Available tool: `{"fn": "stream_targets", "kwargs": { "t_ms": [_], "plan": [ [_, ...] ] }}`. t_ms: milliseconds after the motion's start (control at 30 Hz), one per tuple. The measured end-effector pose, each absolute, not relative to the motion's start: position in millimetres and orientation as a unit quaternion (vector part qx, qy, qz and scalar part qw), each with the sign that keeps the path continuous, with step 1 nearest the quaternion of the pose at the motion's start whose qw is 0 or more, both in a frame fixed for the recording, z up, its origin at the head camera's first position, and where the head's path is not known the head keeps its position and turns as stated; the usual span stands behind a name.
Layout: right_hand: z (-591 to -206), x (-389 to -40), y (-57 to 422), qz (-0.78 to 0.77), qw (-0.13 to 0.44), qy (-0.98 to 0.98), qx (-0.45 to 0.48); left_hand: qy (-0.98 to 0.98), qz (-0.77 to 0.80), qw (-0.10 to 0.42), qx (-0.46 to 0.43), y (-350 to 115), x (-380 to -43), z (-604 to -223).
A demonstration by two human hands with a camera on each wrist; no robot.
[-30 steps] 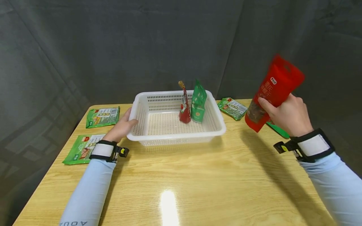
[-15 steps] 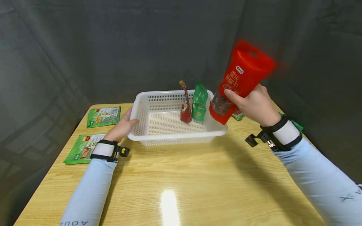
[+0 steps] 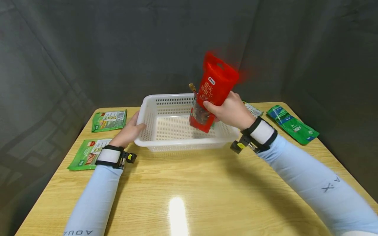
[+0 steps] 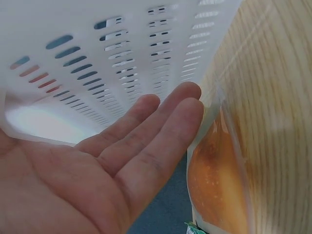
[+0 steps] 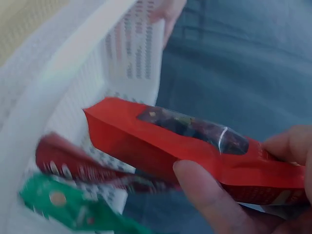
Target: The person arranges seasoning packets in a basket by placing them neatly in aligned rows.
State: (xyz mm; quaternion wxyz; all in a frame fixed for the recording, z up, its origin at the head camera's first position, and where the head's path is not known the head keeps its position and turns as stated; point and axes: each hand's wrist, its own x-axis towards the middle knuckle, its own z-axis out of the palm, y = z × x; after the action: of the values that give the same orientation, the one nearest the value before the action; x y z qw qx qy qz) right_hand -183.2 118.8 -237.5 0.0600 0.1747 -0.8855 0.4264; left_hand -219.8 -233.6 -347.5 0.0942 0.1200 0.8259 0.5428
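Overhead light leaves a bright glare patch on the table (image 3: 176,213) against a dim backdrop. The red pouch (image 3: 214,90) is motion-blurred at its top. Both wrist views are soft and out of focus.

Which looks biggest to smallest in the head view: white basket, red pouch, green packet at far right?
1. white basket
2. red pouch, held by the right hand; raised toward the camera, so likely flattered
3. green packet

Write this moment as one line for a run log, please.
right hand: grips red pouch upright over white basket | left hand: open against basket's left wall | lying on table: green packets
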Motion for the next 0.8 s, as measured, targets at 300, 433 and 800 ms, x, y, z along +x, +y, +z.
{"fn": "stream_targets", "kwargs": {
  "t_ms": [300,433,800],
  "plan": [
    [-250.6,-207.1,74.2,0.396,0.016,-0.902,0.174,0.815,0.557,0.101,0.123,-232.0,-219.4,-346.0],
    [-254.0,-217.2,59.1,0.405,-0.021,-0.902,0.147,0.820,0.550,0.100,0.121,-232.8,-222.6,-348.1],
    [-263.4,-247.4,30.4,0.315,-0.082,-0.941,0.092,0.827,0.541,0.098,0.118,-234.7,-224.7,-348.8]
  ]
}}
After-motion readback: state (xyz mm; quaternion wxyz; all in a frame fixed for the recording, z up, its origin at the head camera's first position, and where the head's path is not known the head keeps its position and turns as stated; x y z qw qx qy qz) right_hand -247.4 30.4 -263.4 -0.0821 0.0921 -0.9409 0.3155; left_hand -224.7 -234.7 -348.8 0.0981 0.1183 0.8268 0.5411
